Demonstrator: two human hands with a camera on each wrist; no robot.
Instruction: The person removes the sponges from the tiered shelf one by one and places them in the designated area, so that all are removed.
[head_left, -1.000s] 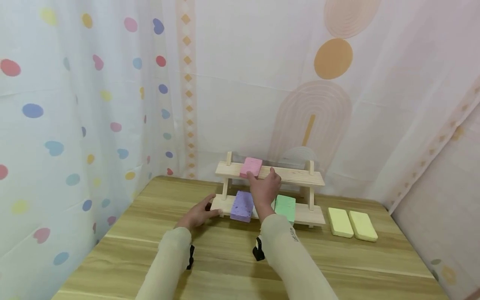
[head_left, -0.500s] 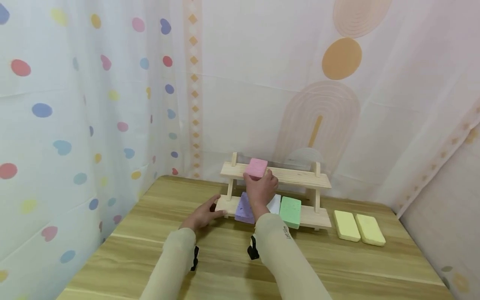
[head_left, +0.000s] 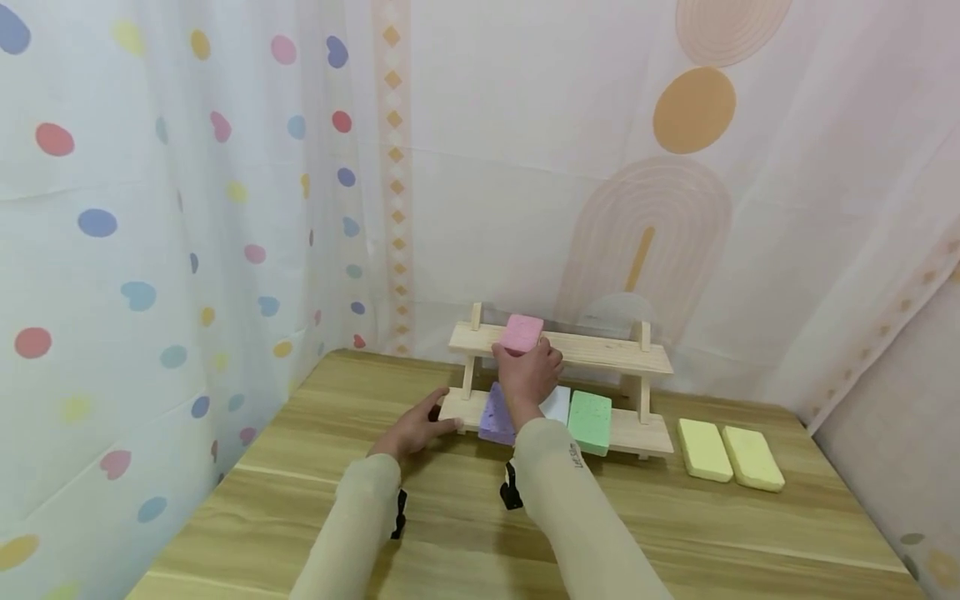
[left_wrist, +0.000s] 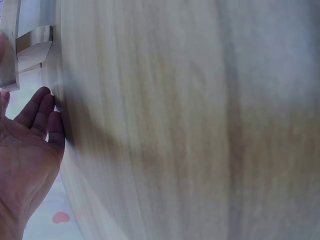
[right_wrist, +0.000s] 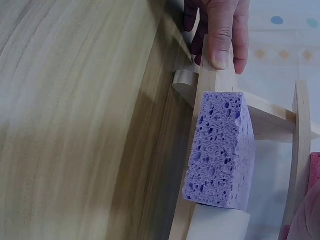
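Note:
A two-tier wooden display stand stands at the back of the table. In the head view my right hand [head_left: 528, 373] holds a pink sponge [head_left: 522, 331] between thumb and fingers at the left part of the upper shelf [head_left: 615, 350]. My left hand [head_left: 414, 427] grips the left end of the lower shelf [head_left: 637, 431]; the right wrist view shows its thumb [right_wrist: 219, 52] on top of the board. On that shelf lie a purple sponge [right_wrist: 215, 150], a white sponge [head_left: 557, 403] and a green sponge [head_left: 590, 423]. My right hand partly covers the purple and white ones.
Two yellow sponges [head_left: 703, 450] lie side by side on the wooden table [head_left: 450, 533], right of the stand. A dotted curtain [head_left: 180, 275] hangs at the left, and a pale patterned cloth [head_left: 510, 208] hangs close behind the stand.
My right hand and forearm have shifted a little left relative to the stand, and the pink sponge has turned slightly. More of the white sponge shows. My left hand stays at the shelf end.

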